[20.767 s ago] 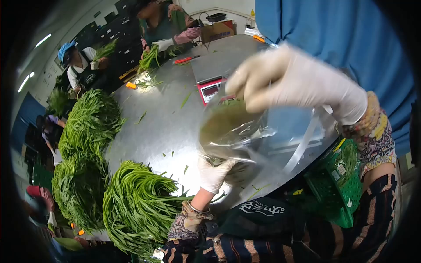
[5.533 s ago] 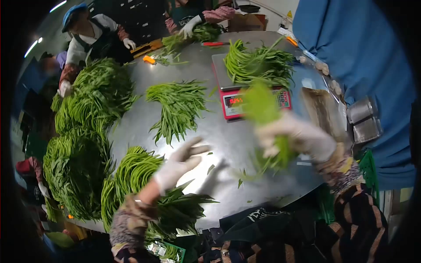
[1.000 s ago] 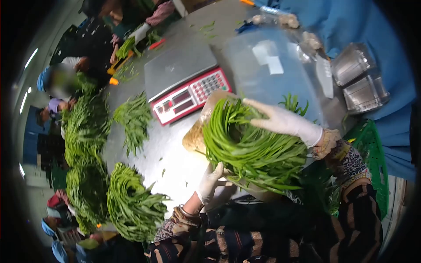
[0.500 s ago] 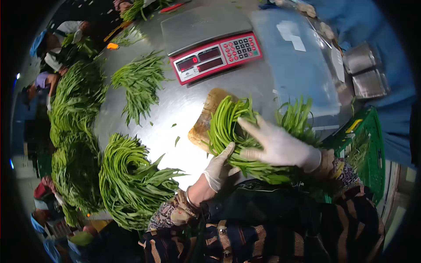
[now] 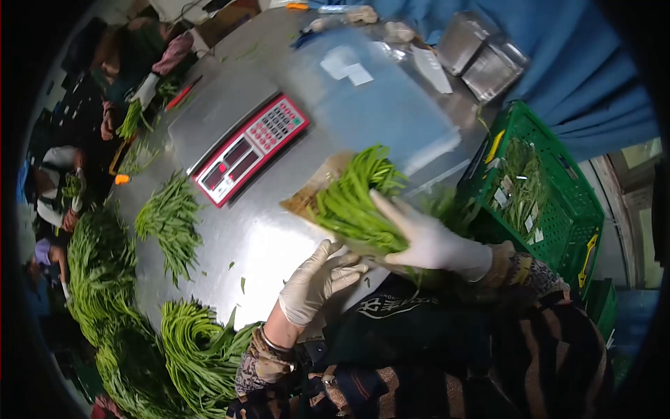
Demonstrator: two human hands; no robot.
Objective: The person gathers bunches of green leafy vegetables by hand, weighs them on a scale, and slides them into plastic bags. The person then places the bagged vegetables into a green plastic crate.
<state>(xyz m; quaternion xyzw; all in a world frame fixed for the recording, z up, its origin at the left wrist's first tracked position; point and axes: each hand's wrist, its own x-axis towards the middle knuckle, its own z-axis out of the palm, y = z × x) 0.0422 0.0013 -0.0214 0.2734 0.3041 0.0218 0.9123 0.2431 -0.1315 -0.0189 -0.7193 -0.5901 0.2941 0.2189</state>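
Observation:
A bunch of long-stemmed leafy greens (image 5: 359, 202) is in my gloved right hand (image 5: 436, 241), thumb and fingers around its near right side. The bunch is above a brown, worn board (image 5: 303, 202), which it partly covers. Just below and left of the bunch is my gloved left hand (image 5: 317, 279), its fingers loosely bent and apart with nothing visible in them. A blurred patch of greens (image 5: 450, 206) shows behind my right hand.
A red-edged digital scale (image 5: 244, 150) stands on the metal table (image 5: 258, 258). Large heaps of greens (image 5: 105, 279) line the left side. A green crate (image 5: 558, 181) holding greens is at right, near a blue sheet (image 5: 384, 98). Other people work at far left.
My view has turned, shifting the scale left and showing more of the crate. My right hand has closed around the bunch, and my left hand has come away from it.

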